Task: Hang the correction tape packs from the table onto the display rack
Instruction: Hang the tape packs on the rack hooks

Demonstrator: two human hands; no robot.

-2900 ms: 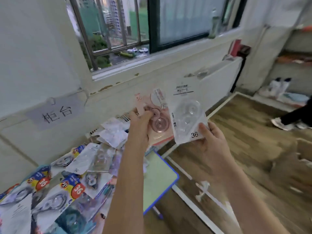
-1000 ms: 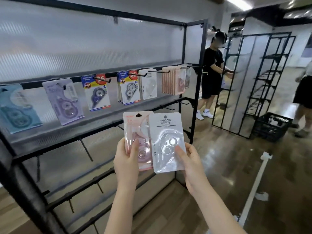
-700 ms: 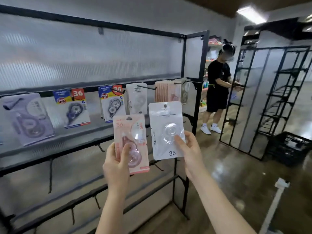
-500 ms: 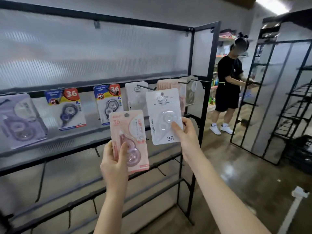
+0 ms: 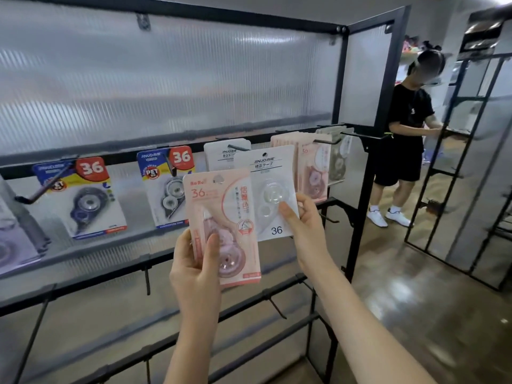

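The right hand [image 5: 302, 217] pinches a white card-backed tape pack [image 5: 266, 187] just before the black metal rack's [image 5: 360, 139] matching peg; best align its hole squarely. The left hand [image 5: 196, 267] grips a pink pack [image 5: 221, 217] nearer.

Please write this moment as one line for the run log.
left hand: holds pink pack | right hand: holds white pack near rack hook | neither hung yet
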